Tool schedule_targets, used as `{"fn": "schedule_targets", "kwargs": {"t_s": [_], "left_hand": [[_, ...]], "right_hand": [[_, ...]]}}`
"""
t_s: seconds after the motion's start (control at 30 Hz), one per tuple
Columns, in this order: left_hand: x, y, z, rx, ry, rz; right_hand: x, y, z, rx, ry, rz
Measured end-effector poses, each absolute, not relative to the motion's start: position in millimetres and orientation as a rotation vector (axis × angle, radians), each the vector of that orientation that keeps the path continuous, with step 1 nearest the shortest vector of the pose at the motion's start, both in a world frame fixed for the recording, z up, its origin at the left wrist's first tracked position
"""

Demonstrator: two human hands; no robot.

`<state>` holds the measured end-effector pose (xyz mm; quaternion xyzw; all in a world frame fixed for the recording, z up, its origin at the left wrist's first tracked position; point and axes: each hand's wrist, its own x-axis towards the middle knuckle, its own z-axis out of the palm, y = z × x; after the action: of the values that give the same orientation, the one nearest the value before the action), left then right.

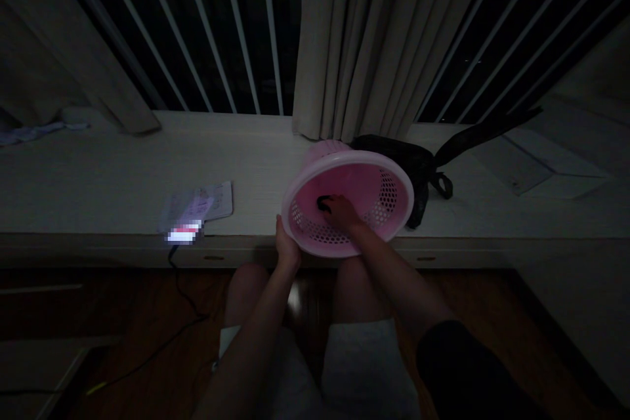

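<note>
A pink plastic basket [347,157] with perforated sides is tilted so that its mouth faces me at the edge of the white ledge. My left hand [287,244] grips it at the lower left, thumb near the rim, with the other fingers hidden behind the side. Inside the basket, my right hand [340,211] is closed on a small dark object [323,203]. The dim light hides what kind of thing it is. Behind the basket on the right lies a black plastic bag [413,161] with its handles sticking up.
A lit phone [184,231] with a cable [180,289] lies at the ledge's front edge, by a printed booklet [219,200]. On the right of the white ledge [98,184] rests a pale box [536,164]. Curtains [344,46] and window bars stand behind.
</note>
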<state>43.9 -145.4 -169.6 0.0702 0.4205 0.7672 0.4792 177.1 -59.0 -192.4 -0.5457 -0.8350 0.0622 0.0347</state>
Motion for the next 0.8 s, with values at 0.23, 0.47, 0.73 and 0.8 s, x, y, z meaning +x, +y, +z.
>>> {"fn": "schedule_targets", "kwargs": {"t_s": [0.23, 0.47, 0.73, 0.8], "left_hand": [[29.8, -160.9, -176.4, 0.329, 1.346, 1.736], [-19.8, -164.8, -155.8, 1.256, 1.355, 1.530], [-13.3, -149.0, -64.7, 2.185, 1.568, 1.444], [-3.3, -141.4, -52.6, 2.348, 1.543, 1.378]], "right_hand": [[175.7, -69.8, -189.0, -1.646, -2.623, 0.066], [170.5, -75.7, -187.7, -1.701, -2.646, 0.003], [167.2, -80.2, -188.7, -1.689, -2.667, -0.036], [166.8, -80.2, -189.5, -1.695, -2.663, -0.036]]}}
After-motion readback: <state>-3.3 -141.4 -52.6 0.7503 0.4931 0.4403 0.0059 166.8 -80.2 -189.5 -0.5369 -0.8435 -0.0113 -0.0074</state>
